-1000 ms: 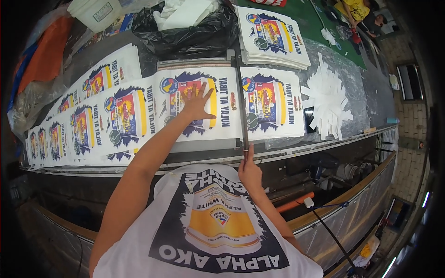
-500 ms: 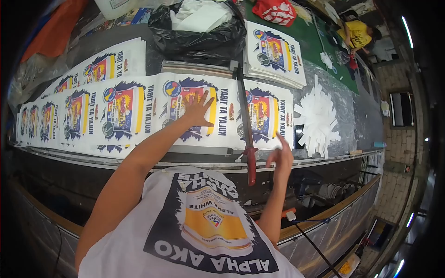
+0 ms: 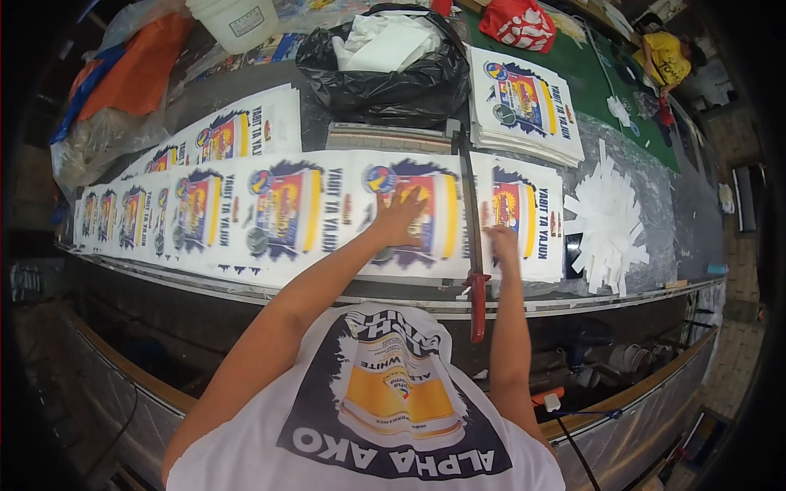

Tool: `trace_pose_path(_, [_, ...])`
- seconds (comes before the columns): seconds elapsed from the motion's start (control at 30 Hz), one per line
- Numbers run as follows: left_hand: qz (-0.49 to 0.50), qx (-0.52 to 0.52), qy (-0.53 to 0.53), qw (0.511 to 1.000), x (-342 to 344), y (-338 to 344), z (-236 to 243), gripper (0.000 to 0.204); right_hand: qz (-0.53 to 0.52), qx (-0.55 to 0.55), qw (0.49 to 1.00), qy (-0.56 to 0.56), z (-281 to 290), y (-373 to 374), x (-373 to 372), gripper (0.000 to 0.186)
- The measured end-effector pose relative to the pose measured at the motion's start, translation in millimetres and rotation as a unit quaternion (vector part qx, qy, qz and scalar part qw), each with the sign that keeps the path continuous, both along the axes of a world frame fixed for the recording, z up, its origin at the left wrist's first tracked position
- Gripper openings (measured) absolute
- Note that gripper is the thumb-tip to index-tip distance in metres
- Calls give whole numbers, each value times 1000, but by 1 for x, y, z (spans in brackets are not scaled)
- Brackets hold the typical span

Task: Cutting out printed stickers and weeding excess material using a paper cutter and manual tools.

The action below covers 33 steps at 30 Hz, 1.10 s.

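A long white strip (image 3: 341, 204) with repeated paint-bucket prints lies across the table. My left hand (image 3: 401, 217) rests on it, fingers spread, just left of a guillotine cutter's blade arm (image 3: 469, 188). The arm crosses the work lengthwise, its red handle (image 3: 478, 315) jutting over the near table edge. To the right of the blade sits a printed sheet (image 3: 532, 255). Over that sheet's left part is my right hand (image 3: 502, 244), fingers curled together; blur hides what they pinch, if anything.
Stacked printed sheets (image 3: 532, 147) lie at the back right, beside a black plastic bag (image 3: 393, 94) of white scraps. White offcut strips (image 3: 610, 225) are fanned out at the right. More prints (image 3: 274, 131) lie behind the strip. A white bucket (image 3: 237, 23) stands far left; a person (image 3: 663, 61) is at far right.
The view has shifted. The strip under my left hand has slid right, closer to the blade. My right hand has moved from the near table edge up over the sheet, its fingers curling.
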State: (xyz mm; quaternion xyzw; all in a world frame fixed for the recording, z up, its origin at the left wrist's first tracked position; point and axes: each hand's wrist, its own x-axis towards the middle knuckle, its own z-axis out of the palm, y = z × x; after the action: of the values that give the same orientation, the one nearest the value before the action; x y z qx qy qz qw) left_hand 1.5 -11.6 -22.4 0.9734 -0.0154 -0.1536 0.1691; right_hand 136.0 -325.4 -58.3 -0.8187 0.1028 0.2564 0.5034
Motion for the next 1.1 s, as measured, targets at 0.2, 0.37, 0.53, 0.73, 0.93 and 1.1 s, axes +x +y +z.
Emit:
trace_pose_path(0.2, [9,39,48,998,3,15,13,121,-121,-53,988,-81,17,-143,61,13])
trace_pose_path(0.37, [-1,28,52,998,33,-11,14,120,-54,-122,956,-260,96,-105,22,53])
trace_pose_path(0.53, [-3,10,45,999,59,-24,9,121,91,15,988,-126,227,-5,-114,79])
trace_pose_path(0.73, [3,-3,46,999,62,-25,8,121,187,-63,961,-191,237,48,-185,90])
trace_pose_path(0.93, [-3,-2,44,999,62,-27,12,120,229,-229,941,-98,130,31,-214,84])
trace_pose_path(1.1, [-1,12,52,999,61,-27,13,119,236,-246,935,-96,97,30,-222,80])
